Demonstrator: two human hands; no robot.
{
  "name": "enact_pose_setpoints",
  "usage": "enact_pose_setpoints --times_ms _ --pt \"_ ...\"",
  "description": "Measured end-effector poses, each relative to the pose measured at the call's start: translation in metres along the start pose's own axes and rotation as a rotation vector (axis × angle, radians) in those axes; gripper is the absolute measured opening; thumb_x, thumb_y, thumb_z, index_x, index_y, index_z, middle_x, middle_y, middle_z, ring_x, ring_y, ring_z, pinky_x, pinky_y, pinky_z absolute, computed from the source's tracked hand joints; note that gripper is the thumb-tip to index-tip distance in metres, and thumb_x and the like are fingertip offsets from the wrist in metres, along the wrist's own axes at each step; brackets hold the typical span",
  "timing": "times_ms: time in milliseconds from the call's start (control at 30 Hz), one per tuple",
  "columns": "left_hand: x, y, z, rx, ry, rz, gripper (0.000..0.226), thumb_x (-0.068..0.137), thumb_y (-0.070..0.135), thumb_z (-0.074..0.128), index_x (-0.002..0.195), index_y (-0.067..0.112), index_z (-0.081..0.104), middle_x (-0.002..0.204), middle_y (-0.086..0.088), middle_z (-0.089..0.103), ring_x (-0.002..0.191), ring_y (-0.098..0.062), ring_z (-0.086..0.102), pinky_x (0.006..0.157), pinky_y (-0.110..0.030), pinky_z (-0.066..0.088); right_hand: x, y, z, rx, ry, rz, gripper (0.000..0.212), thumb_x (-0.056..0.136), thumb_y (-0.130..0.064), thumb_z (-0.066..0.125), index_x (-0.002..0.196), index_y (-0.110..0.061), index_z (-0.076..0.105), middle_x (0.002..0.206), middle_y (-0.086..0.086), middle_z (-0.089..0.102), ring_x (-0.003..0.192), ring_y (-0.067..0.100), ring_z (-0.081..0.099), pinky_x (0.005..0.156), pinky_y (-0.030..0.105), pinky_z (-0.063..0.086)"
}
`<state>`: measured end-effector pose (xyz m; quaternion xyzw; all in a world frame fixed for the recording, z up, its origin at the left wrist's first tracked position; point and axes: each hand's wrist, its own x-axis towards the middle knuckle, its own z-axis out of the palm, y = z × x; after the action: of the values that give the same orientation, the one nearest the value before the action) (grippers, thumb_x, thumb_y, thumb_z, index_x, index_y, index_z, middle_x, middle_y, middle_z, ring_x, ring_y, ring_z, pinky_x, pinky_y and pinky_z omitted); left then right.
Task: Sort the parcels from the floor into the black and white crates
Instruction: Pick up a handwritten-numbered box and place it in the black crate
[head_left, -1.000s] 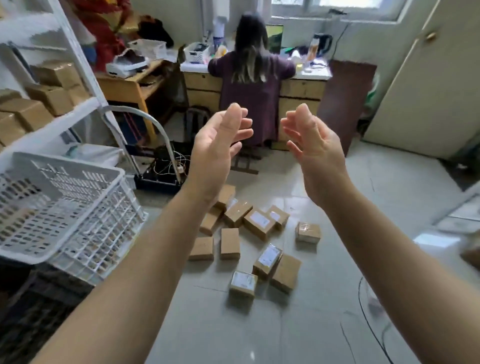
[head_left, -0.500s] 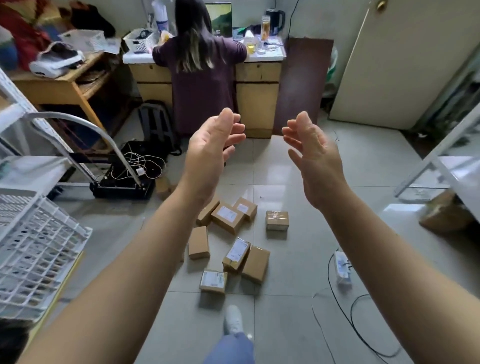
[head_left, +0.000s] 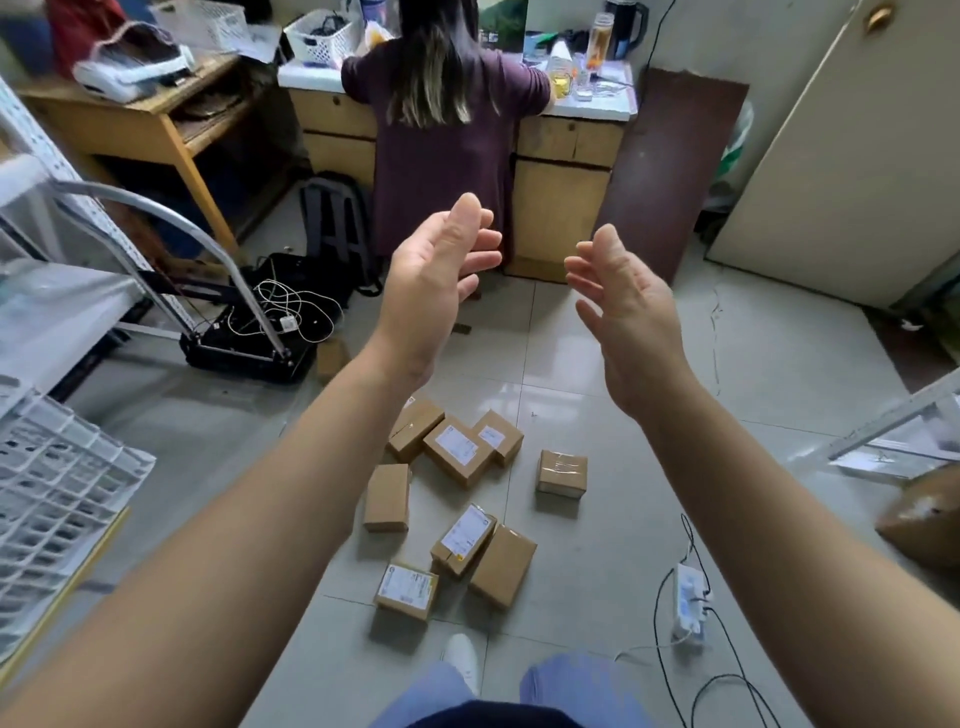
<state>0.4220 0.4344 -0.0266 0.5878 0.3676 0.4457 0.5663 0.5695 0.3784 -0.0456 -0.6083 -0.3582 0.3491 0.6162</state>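
Head view: both arms are stretched out in front of the wearer. The left hand (head_left: 436, 280) and the right hand (head_left: 623, 312) are raised at about the same height, with palms turned toward each other and fingers loosely extended. Nothing is held in either hand, and a clear gap is kept between them.

The parcels (head_left: 457, 457), small brown cardboard boxes, are scattered on the tiled floor (head_left: 779, 389) below the hands, and none is touched. Several carry white labels. One taped parcel (head_left: 562, 472) lies slightly apart on the right of the cluster, and a labelled parcel (head_left: 406, 591) lies nearest the wearer's shoe (head_left: 462, 657). The white crate (head_left: 52, 493) is seen only in part at the left edge, below the metal shelving (head_left: 31, 171). The black crate cannot be made out.

Compared with a second ago, the view has been swung away from the white crate and down toward the floor. The crate, which filled the lower left, has been pushed to the frame's edge, while the parcels have been brought nearer and more central. The hands have been kept released, in the same raised pose.

An approach to the pile is therefore judged to be under way, with no parcel yet picked up. A bend and a lowering of the hands would be needed next. The power strip (head_left: 688, 597) and its cables on the right could be caught underfoot.
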Motion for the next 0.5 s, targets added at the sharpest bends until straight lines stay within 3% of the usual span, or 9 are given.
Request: enact_pose_setpoints --times_ms 200,367,500 --pt "0.040 -0.015 -0.018 0.018 0.190 -0.001 0.043 0.089 0.054 0.039 0.107 0.022 0.062 0.109 0.000 0.067 0.102 -0.012 0.066 0.100 -0.041 0.046 0.068 0.013 0.037 -0.031 -0.210 0.005 0.033 0.088 -0.058 0.047 0.096 -0.031 0.064 0.106 -0.006 0.066 0.108 0.013 0.060 0.095 0.034 0.045" --pt "0.060 -0.035 -0.034 -0.007 0.480 -0.048 0.043 0.087 0.056 0.041 0.103 0.024 0.064 0.106 0.000 0.068 0.103 -0.016 0.065 0.100 -0.043 0.047 0.123 0.031 0.067 -0.070 -0.448 0.033 0.038 0.082 -0.063 0.050 0.093 -0.031 0.066 0.105 -0.008 0.069 0.104 0.008 0.062 0.093 0.031 0.047" --pt "0.069 -0.052 -0.030 -0.060 0.708 -0.077 0.036 0.098 0.047 0.038 0.101 0.022 0.063 0.102 -0.001 0.066 0.102 -0.019 0.064 0.102 -0.047 0.044 0.164 0.043 0.077 -0.119 -0.643 0.046 0.049 0.069 -0.073 0.049 0.092 -0.033 0.066 0.102 -0.012 0.069 0.102 0.003 0.062 0.094 0.029 0.046"
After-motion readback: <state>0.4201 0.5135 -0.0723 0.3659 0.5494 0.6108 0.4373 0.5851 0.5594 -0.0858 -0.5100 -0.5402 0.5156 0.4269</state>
